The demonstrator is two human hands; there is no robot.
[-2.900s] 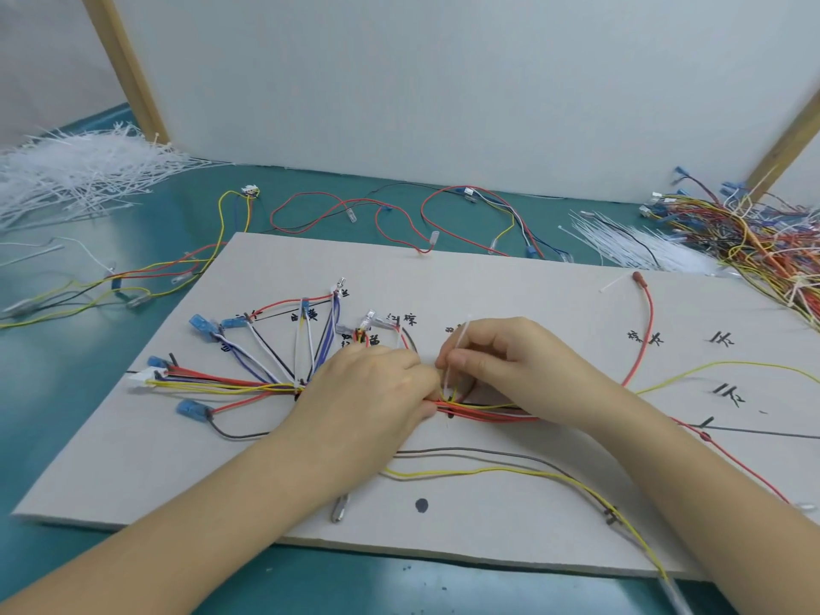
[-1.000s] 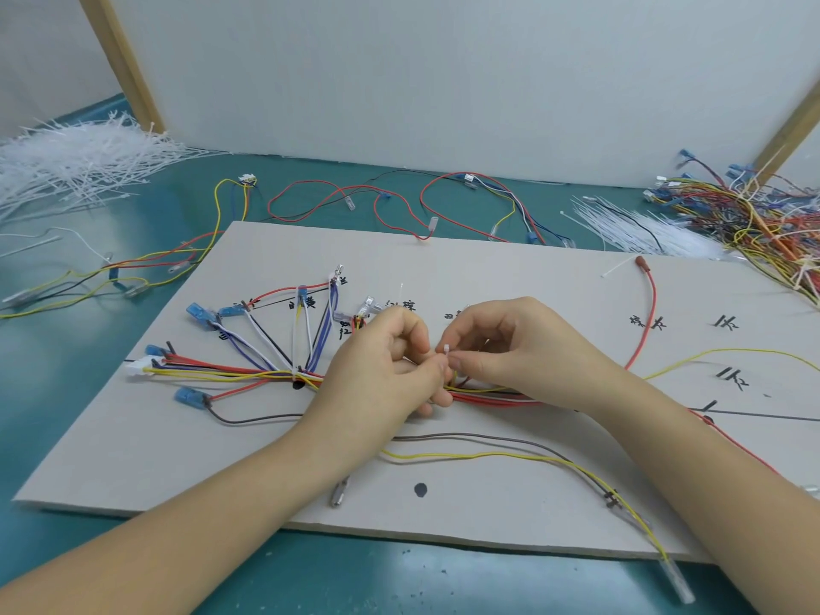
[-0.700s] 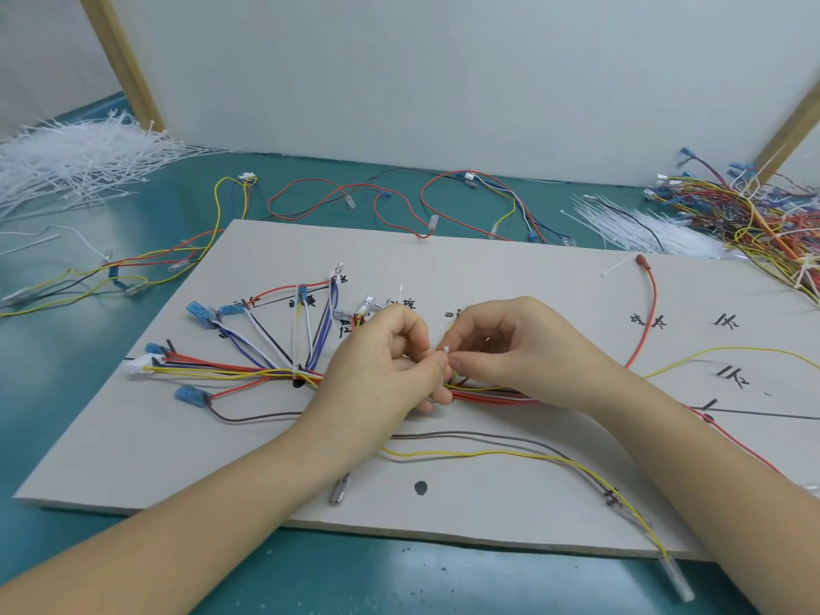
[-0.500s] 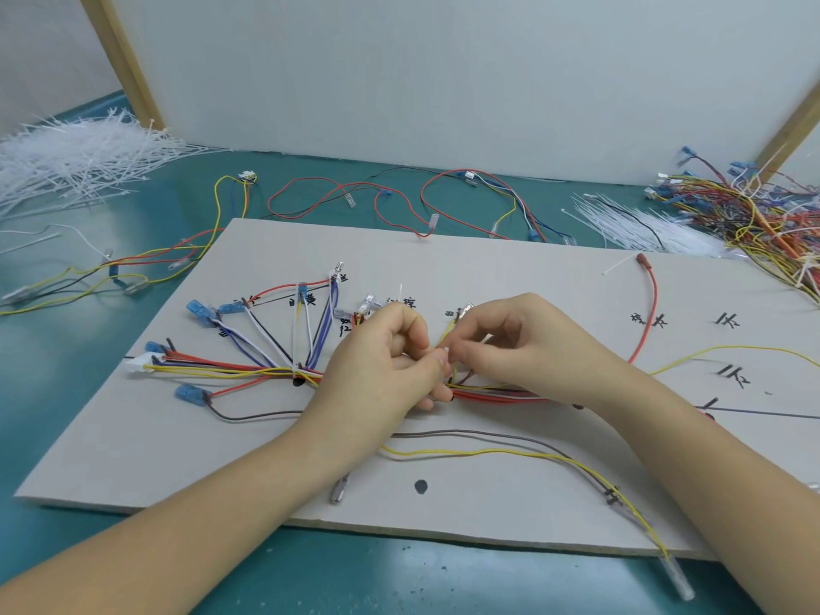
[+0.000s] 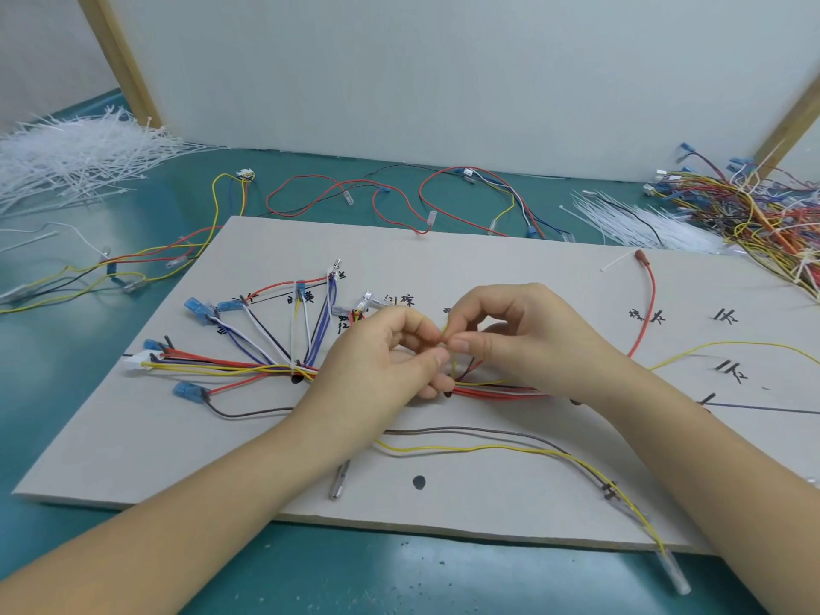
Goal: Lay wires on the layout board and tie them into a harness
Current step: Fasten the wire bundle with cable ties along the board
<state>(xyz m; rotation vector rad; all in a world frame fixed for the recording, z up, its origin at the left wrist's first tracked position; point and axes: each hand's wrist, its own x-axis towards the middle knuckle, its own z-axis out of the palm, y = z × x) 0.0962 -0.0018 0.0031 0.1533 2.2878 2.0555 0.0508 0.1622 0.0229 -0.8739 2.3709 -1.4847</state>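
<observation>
- Now the right hand (image 5: pixel 528 344) pinches a thin yellow wire (image 5: pixel 453 364), no longer the white tie.
- Left hand (image 5: pixel 386 361) grips the coloured wire bundle (image 5: pixel 497 391) on the grey layout board (image 5: pixel 488 268); I judge tying pauses.

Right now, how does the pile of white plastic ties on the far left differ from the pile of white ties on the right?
The left pile of ties is bigger and spread out in a loose, messy heap; the right pile of ties is smaller, with its ties lying mostly side by side. The left pile sits alone on the green table; the right pile lies against a tangle of coloured wires. Both are white and lie off the board.
</observation>
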